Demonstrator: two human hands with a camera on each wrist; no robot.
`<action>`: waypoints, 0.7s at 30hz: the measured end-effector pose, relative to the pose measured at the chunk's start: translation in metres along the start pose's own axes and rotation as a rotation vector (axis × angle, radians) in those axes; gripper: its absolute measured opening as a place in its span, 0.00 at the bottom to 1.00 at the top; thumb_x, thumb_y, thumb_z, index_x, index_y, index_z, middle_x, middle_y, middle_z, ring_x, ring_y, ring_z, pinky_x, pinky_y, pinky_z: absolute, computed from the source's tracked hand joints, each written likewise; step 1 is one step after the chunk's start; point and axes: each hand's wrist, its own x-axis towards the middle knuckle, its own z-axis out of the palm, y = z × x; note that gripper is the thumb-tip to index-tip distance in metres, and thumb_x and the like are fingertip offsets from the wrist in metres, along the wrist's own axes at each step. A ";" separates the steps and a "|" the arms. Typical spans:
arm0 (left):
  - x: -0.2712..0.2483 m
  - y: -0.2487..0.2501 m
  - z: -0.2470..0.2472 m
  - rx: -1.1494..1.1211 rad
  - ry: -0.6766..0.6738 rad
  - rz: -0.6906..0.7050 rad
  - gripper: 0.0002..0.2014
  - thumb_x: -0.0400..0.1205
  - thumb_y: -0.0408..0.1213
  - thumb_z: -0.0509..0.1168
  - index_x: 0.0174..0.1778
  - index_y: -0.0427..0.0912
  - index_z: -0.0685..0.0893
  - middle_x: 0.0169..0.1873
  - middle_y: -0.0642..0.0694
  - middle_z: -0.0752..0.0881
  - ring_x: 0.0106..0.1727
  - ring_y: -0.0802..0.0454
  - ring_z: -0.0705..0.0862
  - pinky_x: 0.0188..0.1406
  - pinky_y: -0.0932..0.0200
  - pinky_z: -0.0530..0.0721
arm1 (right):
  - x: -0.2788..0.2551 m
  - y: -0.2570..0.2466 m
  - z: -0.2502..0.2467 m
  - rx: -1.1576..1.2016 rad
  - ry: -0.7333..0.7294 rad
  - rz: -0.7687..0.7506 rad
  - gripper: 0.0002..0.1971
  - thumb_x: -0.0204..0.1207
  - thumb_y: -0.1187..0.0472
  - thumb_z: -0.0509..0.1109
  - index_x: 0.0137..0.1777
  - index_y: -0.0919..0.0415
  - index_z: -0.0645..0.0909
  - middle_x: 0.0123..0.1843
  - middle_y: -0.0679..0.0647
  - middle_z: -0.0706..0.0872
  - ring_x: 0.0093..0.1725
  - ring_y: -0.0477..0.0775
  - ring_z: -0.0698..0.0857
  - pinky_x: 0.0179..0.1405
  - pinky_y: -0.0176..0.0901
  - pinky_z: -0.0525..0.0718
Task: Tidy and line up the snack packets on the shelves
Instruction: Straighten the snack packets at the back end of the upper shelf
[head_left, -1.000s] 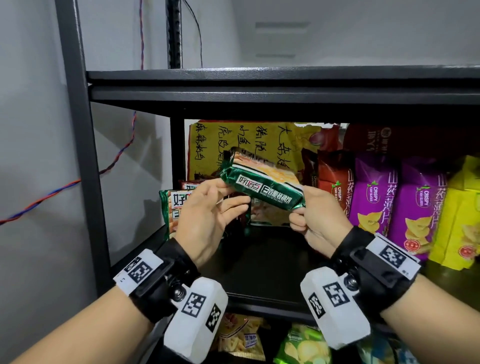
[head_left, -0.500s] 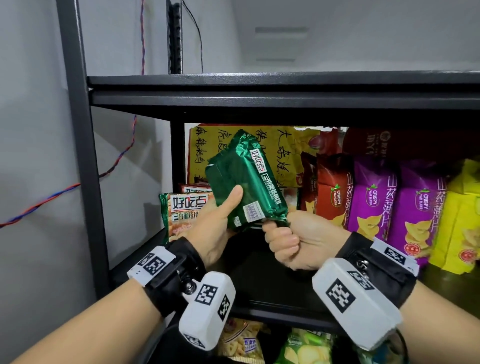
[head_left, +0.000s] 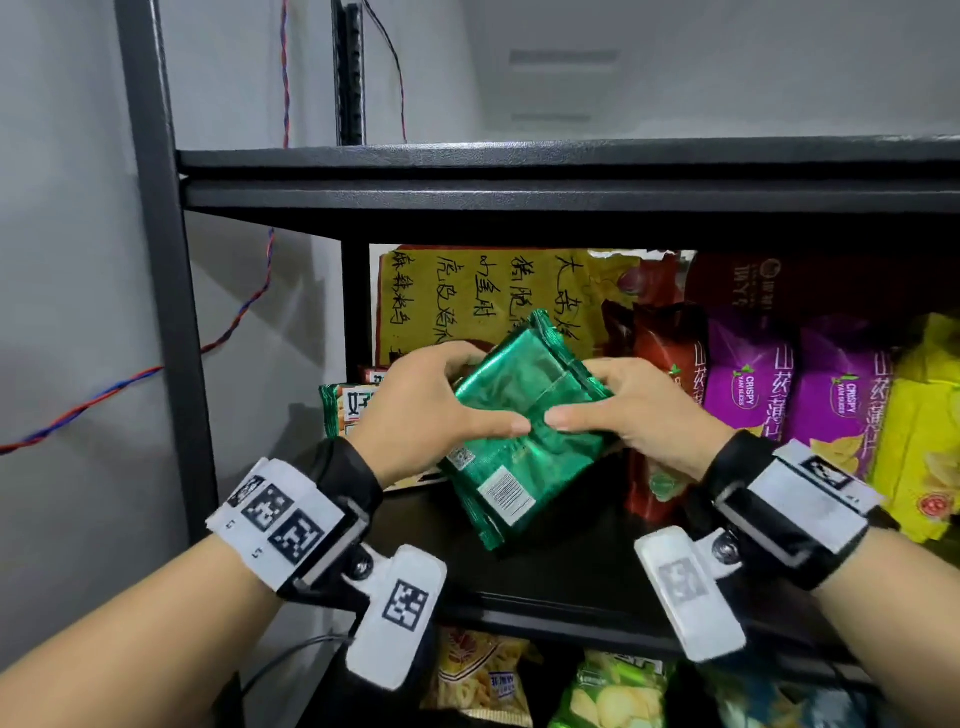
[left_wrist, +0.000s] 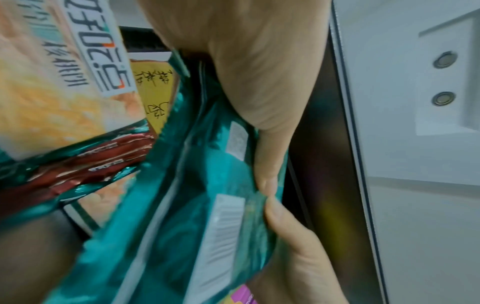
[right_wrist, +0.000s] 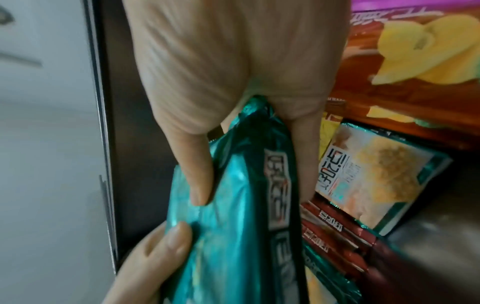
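Head view: two hands hold one green packet (head_left: 519, 431) in front of the middle shelf (head_left: 545, 597), above its dark board.
Green packet: its shiny back faces up, with a white barcode sticker near the low end. It is tilted, top end toward the back of the shelf.
Left hand (head_left: 426, 410): it grips the left side of the green packet, thumb lying across the back.
Right hand (head_left: 639, 410): it grips the right side, thumb across the back. The two thumb tips almost meet in the middle.
Left wrist view: the thumb tips nearly touch on the packet, just beside the barcode.
Right wrist view: the thumb is on one face and the fingers (right_wrist: 306, 164) are curled round the other face.
Other packets: another green packet (head_left: 343, 415) stands behind the left hand. Purple packets (head_left: 748, 384) and a yellow packet (head_left: 924, 431) stand in a row on the right.
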 end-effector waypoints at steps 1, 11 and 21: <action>0.002 0.003 -0.003 0.035 0.021 0.001 0.29 0.56 0.65 0.81 0.50 0.62 0.86 0.47 0.64 0.90 0.51 0.70 0.86 0.52 0.64 0.83 | 0.000 0.002 0.000 0.001 -0.003 0.002 0.09 0.70 0.64 0.80 0.50 0.61 0.90 0.49 0.57 0.93 0.48 0.55 0.93 0.44 0.39 0.88; -0.007 -0.016 0.003 -0.607 0.127 -0.211 0.16 0.66 0.37 0.82 0.43 0.42 0.82 0.29 0.47 0.84 0.32 0.52 0.84 0.32 0.57 0.87 | 0.000 0.042 0.003 0.647 0.169 0.177 0.20 0.68 0.61 0.73 0.61 0.62 0.84 0.59 0.60 0.91 0.55 0.59 0.91 0.42 0.52 0.91; -0.004 -0.023 0.016 -0.293 0.230 -0.270 0.11 0.84 0.29 0.69 0.36 0.38 0.80 0.32 0.43 0.85 0.27 0.53 0.82 0.30 0.54 0.87 | -0.007 0.040 0.005 0.398 0.216 -0.037 0.16 0.69 0.65 0.78 0.58 0.55 0.88 0.59 0.56 0.91 0.58 0.56 0.90 0.52 0.46 0.90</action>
